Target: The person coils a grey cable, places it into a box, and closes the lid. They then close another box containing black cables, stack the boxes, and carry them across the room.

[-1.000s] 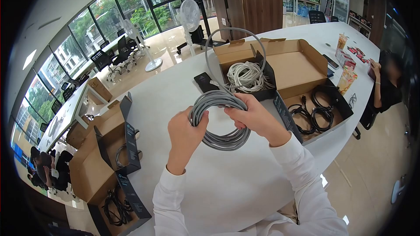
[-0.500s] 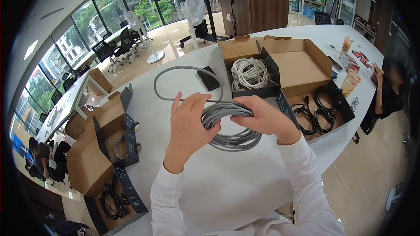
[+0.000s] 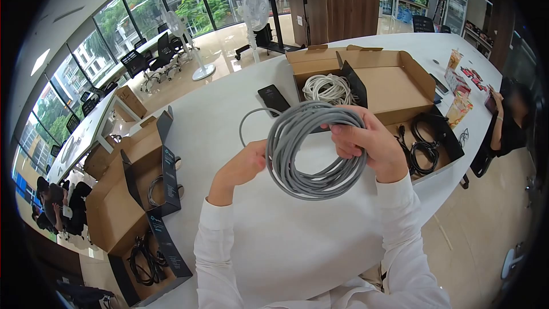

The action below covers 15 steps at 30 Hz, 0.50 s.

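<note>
The person holds a grey cable coil [image 3: 315, 151] up above the table [image 3: 286, 240], just on the near side of the big open cardboard box [image 3: 394, 83]. The ring is turned almost face-on to the camera. The right hand [image 3: 369, 144] is clamped on the part of the coil nearest the box, with its fingers [image 3: 343, 131] curled over the bunched strands. The left hand [image 3: 245, 165] meets the edge of the coil farthest from the box (its fingers are tucked behind the strands, so it is not possible to tell whether they close on the cable or only steady it). A loose end [image 3: 245, 119] of the same grey cable arcs out from that far edge towards the box's left corner.

Inside the box, in its rear left compartment, lies a white cable bundle [image 3: 329, 87]. In the front right compartment lie black cables [image 3: 420, 151]. A black device [image 3: 273, 98] lies flat on the table just left of the box. Well to the left of the box, at the table's edge, stands a second open box [image 3: 114, 212]. A seated person [image 3: 509, 120] is off to the box's right, beyond the table.
</note>
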### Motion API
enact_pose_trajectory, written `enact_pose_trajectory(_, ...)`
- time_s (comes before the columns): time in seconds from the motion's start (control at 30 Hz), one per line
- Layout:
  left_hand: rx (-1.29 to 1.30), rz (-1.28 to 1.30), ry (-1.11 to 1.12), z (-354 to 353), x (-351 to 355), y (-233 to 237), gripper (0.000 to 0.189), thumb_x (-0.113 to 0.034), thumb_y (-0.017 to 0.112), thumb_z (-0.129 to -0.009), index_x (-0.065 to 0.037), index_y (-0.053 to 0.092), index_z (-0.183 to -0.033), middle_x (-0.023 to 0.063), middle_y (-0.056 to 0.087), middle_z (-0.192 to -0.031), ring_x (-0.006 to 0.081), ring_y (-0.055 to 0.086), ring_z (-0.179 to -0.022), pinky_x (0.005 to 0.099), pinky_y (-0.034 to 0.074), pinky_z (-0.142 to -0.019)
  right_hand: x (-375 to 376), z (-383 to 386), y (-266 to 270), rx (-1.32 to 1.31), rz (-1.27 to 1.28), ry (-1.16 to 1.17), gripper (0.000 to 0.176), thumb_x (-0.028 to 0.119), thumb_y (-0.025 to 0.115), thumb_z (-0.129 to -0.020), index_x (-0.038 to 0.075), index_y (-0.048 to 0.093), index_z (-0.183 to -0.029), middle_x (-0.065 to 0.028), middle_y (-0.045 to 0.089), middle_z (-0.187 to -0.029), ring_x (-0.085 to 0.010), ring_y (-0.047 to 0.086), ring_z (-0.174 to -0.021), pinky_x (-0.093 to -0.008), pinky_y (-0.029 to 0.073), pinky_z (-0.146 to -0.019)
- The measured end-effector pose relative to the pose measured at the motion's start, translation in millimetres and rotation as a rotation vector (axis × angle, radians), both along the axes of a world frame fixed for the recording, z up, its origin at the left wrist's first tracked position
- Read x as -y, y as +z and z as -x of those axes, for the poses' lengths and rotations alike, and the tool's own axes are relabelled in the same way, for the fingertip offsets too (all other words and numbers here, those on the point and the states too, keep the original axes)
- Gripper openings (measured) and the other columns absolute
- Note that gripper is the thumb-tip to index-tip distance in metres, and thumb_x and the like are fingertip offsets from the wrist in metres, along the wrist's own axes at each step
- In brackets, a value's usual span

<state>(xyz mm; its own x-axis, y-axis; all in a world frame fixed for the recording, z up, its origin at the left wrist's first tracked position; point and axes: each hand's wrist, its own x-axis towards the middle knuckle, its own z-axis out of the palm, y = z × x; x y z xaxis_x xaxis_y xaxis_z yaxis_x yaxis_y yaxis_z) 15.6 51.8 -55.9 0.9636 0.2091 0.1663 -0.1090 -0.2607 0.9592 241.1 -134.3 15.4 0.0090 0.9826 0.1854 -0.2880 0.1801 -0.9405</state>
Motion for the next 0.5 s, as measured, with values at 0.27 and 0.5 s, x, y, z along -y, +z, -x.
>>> enact_pose_trajectory(0.27,0.164,0.14,0.007,-11.3,24.5,-6.9,0.121,-0.096,0.035,-0.069,0.004,0.049,-0.137,0.019,0.056,-0.134,0.0266,0.056,-0.122,0.0406,0.045,-0.103,-12.3,9.1,-7.8,0.03,-0.075,-0.198,0.016,0.01,0.062,-0.092,0.001,0.064,-0.106,0.0056,0.046,-0.067,-0.004,0.038,-0.053,-0.0236,0.032,-0.051)
enact_pose_trajectory(0.5,0.108,0.177,0.221,-15.9,33.3,10.0,0.113,-0.081,0.069,-0.067,0.004,0.047,-0.138,0.0221,0.053,-0.136,0.0308,0.063,-0.114,0.0419,0.052,-0.096,-15.0,2.4,-10.1,0.055,-0.048,-0.241,0.016,0.011,0.062,-0.094,0.002,0.064,-0.106,0.0057,0.047,-0.069,-0.0036,0.04,-0.055,-0.0223,0.033,-0.051)
